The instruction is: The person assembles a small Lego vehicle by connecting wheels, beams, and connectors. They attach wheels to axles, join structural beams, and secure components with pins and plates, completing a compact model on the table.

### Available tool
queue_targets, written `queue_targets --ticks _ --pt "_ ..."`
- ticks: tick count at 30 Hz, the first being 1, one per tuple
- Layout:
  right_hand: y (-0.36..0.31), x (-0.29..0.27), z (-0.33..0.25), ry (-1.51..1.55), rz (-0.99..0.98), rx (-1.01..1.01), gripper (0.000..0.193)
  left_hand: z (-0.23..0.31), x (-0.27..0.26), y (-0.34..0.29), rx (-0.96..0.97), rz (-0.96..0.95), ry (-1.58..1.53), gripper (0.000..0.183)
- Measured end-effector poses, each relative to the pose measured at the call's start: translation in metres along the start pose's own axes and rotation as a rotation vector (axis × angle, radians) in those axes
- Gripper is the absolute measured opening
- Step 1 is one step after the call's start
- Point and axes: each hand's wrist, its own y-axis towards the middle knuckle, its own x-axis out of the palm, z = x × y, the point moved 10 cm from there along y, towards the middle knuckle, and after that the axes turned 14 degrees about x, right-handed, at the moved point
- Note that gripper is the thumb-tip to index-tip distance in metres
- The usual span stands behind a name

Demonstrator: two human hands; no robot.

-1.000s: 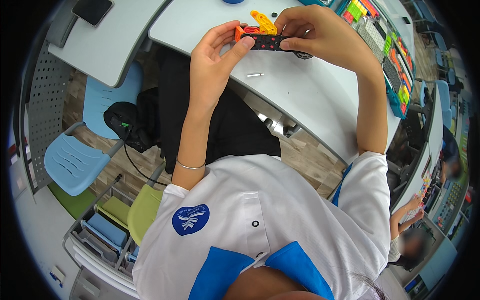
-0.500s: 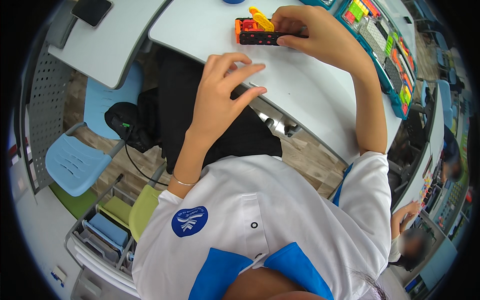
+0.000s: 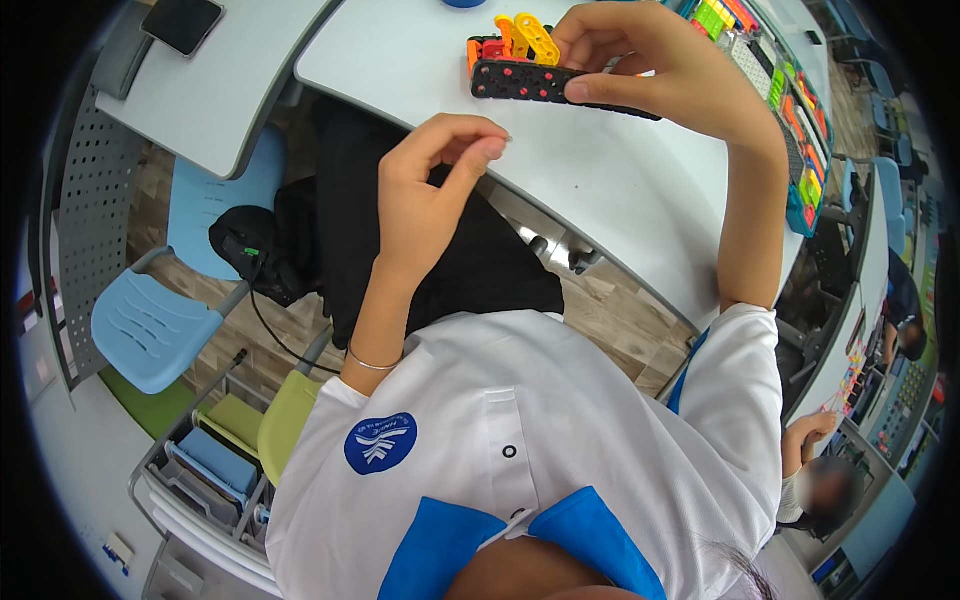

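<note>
At the far side of the view, my right hand (image 3: 685, 80) grips a plastic building-block model (image 3: 520, 82) over the table. Its long black perforated side plate has red pegs in it. Yellow beams stick up from the model, and orange and red pieces sit at its left end. The thumb presses on the black plate while the other fingers reach behind it. Closer to me and to the left, my left hand (image 3: 420, 190) is raised near the table edge, thumb and forefinger brought together. Whatever those fingertips may hold is too small to make out.
The white table (image 3: 640, 190) curves across the front. A teal case (image 3: 808, 205) of colourful building pieces lies on its right. A phone (image 3: 184, 25) rests on the adjoining table at left. Blue chairs (image 3: 150, 325) stand on the left, and a person (image 3: 820, 490) sits at far right.
My left hand has drawn back slightly, its spread fingers now closed together. My right hand has shifted right, and the model has turned, showing more of its black plate and yellow beams.
</note>
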Motion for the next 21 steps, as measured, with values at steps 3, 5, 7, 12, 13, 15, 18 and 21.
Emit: queue_targets --ticks 3,5,7,12,13,15,18,21 --pt "-0.007 0.004 -0.007 0.04 -0.055 -0.1 0.021 -0.009 -0.005 -0.003 -0.101 0.081 -0.287 0.014" --pt "-0.017 0.014 -0.016 -0.077 -0.022 -0.358 0.023 -0.011 -0.008 -0.005 -0.15 0.077 -0.353 0.017" --pt "-0.025 0.026 -0.016 -0.064 -0.268 -0.295 0.022 -0.011 -0.005 -0.006 -0.176 0.044 -0.415 0.016" --pt "-0.04 0.034 -0.024 -0.124 -0.324 -0.269 0.018 0.0 0.009 -0.007 -0.201 -0.059 -0.537 0.012" --pt "-0.04 0.034 -0.025 -0.119 -0.316 -0.293 0.019 0.001 0.011 -0.009 -0.233 -0.06 -0.579 0.012" --pt "-0.04 0.035 -0.026 -0.109 -0.297 -0.342 0.019 0.001 0.012 -0.01 -0.253 -0.064 -0.634 0.012" --pt "-0.039 0.034 -0.029 -0.144 -0.254 -0.417 0.02 0.0 0.01 -0.01 -0.215 -0.077 -0.659 0.013" --pt "-0.037 0.03 -0.031 -0.146 -0.189 -0.446 0.022 0.002 0.008 -0.009 -0.172 -0.079 -0.642 0.014"
